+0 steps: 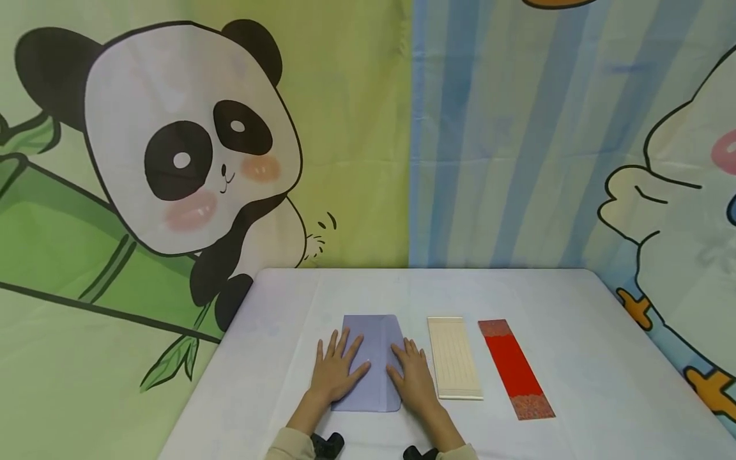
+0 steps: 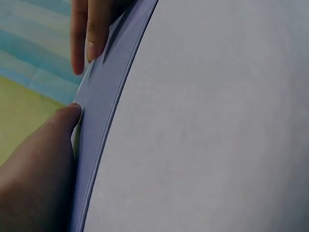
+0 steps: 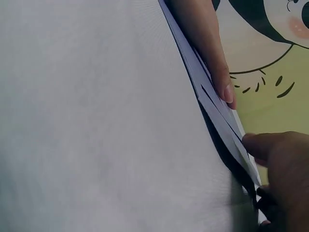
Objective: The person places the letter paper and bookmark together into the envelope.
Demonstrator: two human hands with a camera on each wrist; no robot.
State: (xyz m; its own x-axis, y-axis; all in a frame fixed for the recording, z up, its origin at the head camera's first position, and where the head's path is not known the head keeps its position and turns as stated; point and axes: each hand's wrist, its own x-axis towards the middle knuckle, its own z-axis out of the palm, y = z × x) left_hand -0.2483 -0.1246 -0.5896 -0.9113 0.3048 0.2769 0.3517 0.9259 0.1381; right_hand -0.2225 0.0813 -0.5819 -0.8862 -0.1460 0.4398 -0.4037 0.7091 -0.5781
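Note:
A flat lavender paper piece (image 1: pixel 376 383), like an envelope or folder with a fold line near its right side, lies on the white table. My left hand (image 1: pixel 333 372) rests on its left half with fingers spread straight. On its right edge lies my right hand (image 1: pixel 416 380), fingers extended, thumb on the paper. Seen low in the left wrist view, the lavender paper (image 2: pixel 104 116) has layered edges. In the right wrist view, its near edge (image 3: pixel 203 92) lifts a little off the table, and a gap shows between layers.
Right of the lavender paper lies a beige slatted panel (image 1: pixel 455 358). Farther right is a red strip (image 1: pixel 516 367) with patterned ends, set at a slant. The white table (image 1: pixel 356 291) ends against a cartoon-printed curtain (image 1: pixel 356 128).

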